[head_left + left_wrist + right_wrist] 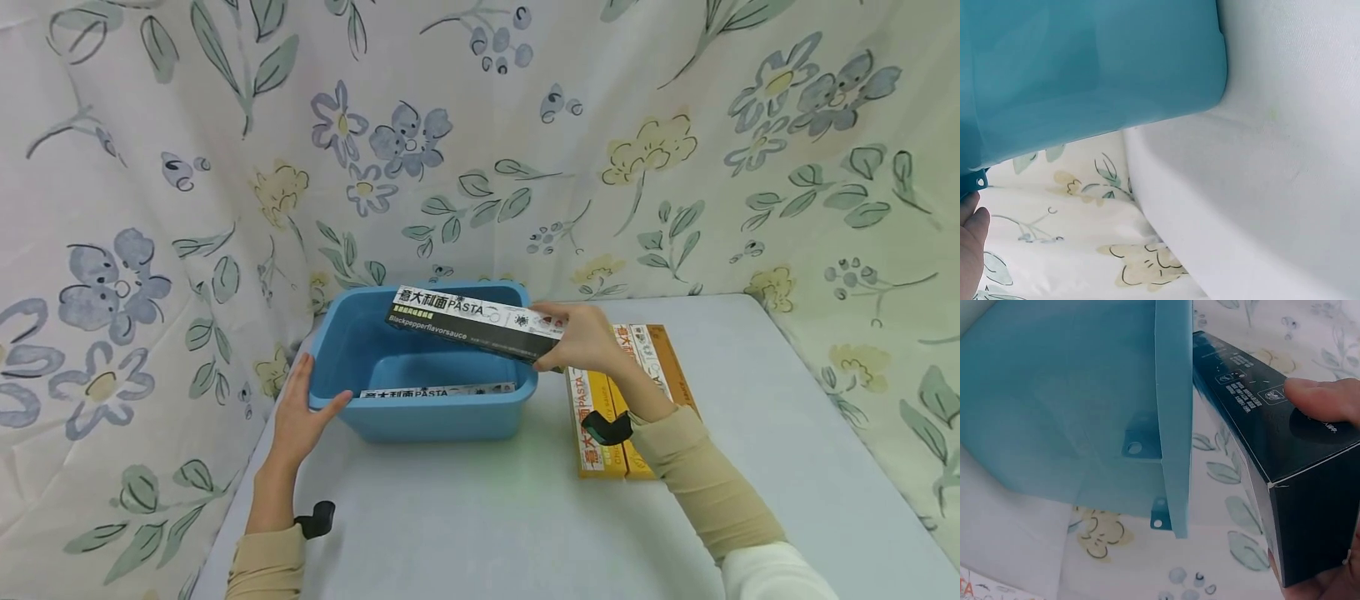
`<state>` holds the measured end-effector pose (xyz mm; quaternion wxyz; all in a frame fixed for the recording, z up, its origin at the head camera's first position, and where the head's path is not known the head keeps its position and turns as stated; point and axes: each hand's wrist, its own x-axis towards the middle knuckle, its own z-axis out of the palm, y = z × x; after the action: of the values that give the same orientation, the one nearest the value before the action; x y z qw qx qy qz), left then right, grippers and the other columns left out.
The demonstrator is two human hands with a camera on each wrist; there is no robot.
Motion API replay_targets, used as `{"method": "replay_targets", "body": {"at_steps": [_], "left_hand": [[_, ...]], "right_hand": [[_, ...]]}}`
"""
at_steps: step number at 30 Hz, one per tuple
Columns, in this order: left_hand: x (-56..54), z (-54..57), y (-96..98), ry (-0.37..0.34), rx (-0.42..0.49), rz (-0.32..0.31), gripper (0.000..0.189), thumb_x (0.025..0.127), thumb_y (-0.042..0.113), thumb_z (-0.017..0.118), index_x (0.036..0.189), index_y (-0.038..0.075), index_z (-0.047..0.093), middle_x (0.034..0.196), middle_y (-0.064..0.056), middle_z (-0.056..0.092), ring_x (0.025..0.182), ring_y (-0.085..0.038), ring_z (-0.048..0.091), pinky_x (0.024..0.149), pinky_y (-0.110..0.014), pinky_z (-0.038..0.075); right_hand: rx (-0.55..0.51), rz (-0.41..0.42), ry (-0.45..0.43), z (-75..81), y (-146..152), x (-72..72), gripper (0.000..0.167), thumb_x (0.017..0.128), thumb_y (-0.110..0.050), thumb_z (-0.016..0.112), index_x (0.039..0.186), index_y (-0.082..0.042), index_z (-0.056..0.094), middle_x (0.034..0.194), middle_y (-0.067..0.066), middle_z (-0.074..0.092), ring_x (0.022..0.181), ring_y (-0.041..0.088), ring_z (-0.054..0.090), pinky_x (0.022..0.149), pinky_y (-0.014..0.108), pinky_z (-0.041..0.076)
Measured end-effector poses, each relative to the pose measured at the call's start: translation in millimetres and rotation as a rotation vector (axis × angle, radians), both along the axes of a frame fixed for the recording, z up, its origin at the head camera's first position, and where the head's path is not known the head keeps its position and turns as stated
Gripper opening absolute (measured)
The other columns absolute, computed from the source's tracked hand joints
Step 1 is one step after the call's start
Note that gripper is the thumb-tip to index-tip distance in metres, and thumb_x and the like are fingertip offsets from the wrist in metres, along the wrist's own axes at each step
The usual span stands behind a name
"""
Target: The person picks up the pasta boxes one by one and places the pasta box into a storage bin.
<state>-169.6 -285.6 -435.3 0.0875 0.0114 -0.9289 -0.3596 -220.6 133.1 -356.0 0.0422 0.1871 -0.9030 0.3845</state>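
Note:
A blue plastic bin stands on the table. My left hand touches its front left corner, the fingers straight along the left side and the thumb at the front rim; fingertips also show beneath the rim in the left wrist view. My right hand grips the right end of a black and white pasta box, tilted above the bin's opening. In the right wrist view, the thumb lies on that box's black face. Inside the bin, along the front wall, lies another pasta box, partly hidden by the rim.
Yellow and orange pasta boxes lie side by side on the white table, right of the bin and partly under my right forearm. A flowered cloth hangs behind the table and at its sides.

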Motion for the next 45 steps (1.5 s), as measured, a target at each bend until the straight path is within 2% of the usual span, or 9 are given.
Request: {"method": "replay_targets", "body": {"at_steps": [8,19,24,30,35,37,42,45], "left_hand": [[-0.2,-0.2,-1.5,-0.002,0.001,0.009,0.094,0.088,0.042,0.066,0.156,0.004,0.013,0.161,-0.018,0.010,0.144,-0.046,0.012,0.106,-0.071,0.017],[-1.1,-0.8,-1.1,0.016,-0.003,0.010,0.095,0.087,0.042,0.066,0.155,0.003,0.014,0.160,-0.020,0.011,0.143,-0.047,0.013,0.106,-0.072,0.016],[-1.9,-1.0,-0.1,0.013,-0.008,0.010,0.095,0.087,0.042,0.066,0.155,0.003,0.013,0.161,-0.020,0.010,0.144,-0.046,0.012,0.106,-0.071,0.016],[-1.4,0.2,0.8,0.000,-0.009,0.017,0.094,0.087,0.041,0.066,0.155,0.003,0.013,0.161,-0.019,0.010,0.144,-0.045,0.012,0.106,-0.071,0.016],[-0.1,0.5,0.9,-0.010,-0.009,0.022,0.094,0.088,0.042,0.066,0.156,0.004,0.012,0.161,-0.019,0.009,0.144,-0.045,0.011,0.106,-0.072,0.015],[0.1,-0.1,1.0,-0.006,-0.008,0.018,0.094,0.088,0.041,0.066,0.156,0.004,0.012,0.161,-0.019,0.010,0.144,-0.045,0.012,0.106,-0.072,0.016],[0.8,-1.2,1.0,0.002,-0.005,0.016,0.094,0.087,0.041,0.067,0.155,0.003,0.013,0.161,-0.019,0.010,0.144,-0.045,0.012,0.105,-0.072,0.017],[0.8,-1.8,0.7,0.008,-0.007,0.015,0.094,0.087,0.041,0.067,0.155,0.003,0.014,0.161,-0.019,0.011,0.144,-0.046,0.013,0.105,-0.072,0.017]], "right_hand": [[0.072,0.009,-0.015,5.0,-12.0,-9.6,0.083,0.054,-0.017,0.090,0.130,-0.006,0.062,0.109,0.016,0.068,0.083,0.025,0.056,0.063,0.030,0.043],[0.136,0.072,-0.020,13.7,-29.4,-24.1,0.082,0.054,-0.018,0.089,0.130,-0.002,0.062,0.110,0.016,0.069,0.077,0.022,0.056,0.057,0.027,0.043],[0.181,0.098,-0.055,14.7,-35.6,-29.9,0.081,0.055,-0.017,0.088,0.131,-0.003,0.061,0.117,0.015,0.068,0.077,0.021,0.056,0.056,0.026,0.042],[0.260,0.129,-0.054,17.3,-44.6,-40.0,0.077,0.056,-0.020,0.087,0.128,-0.003,0.064,0.109,0.013,0.071,0.087,0.023,0.062,0.054,0.024,0.044],[0.289,0.169,-0.069,14.5,-55.7,-49.8,0.072,0.057,-0.020,0.089,0.124,-0.005,0.067,0.098,0.008,0.074,0.071,0.019,0.058,0.047,0.020,0.032],[0.306,0.180,-0.081,13.8,-60.2,-52.6,0.072,0.057,-0.020,0.089,0.124,-0.006,0.067,0.098,0.007,0.074,0.068,0.019,0.055,0.046,0.021,0.031],[0.356,0.198,-0.116,12.9,-71.0,-58.4,0.073,0.059,-0.021,0.089,0.126,-0.006,0.066,0.116,0.007,0.070,0.091,0.021,0.064,0.057,0.024,0.047],[0.391,0.201,-0.148,11.5,-77.0,-61.4,0.073,0.061,-0.022,0.089,0.128,-0.008,0.065,0.123,0.007,0.067,0.100,0.022,0.064,0.063,0.026,0.051]]}}
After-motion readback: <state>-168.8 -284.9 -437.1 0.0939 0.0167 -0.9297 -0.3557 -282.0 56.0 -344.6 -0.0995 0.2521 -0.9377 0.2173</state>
